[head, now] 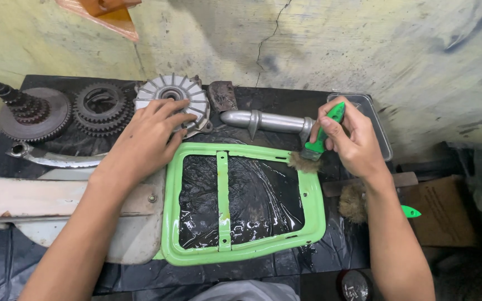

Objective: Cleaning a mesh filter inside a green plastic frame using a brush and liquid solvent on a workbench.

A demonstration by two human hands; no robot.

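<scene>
A bright green metal frame (241, 253) lies flat on black plastic sheeting. My right hand (350, 139) grips a green-handled paintbrush (320, 139), whose bristles rest on the frame's upper right corner. My left hand (149, 139) lies with fingers spread over the frame's upper left corner and touches a silver finned disc (193, 95) behind it.
Dark gears (100, 108) and a stepped gear shaft (26, 111) sit at the back left. A silver tube part (263, 120) lies behind the frame, a metal tray (377, 125) at the back right. A second brush (355, 203) rests right of the frame. A worn white panel (57, 206) lies left.
</scene>
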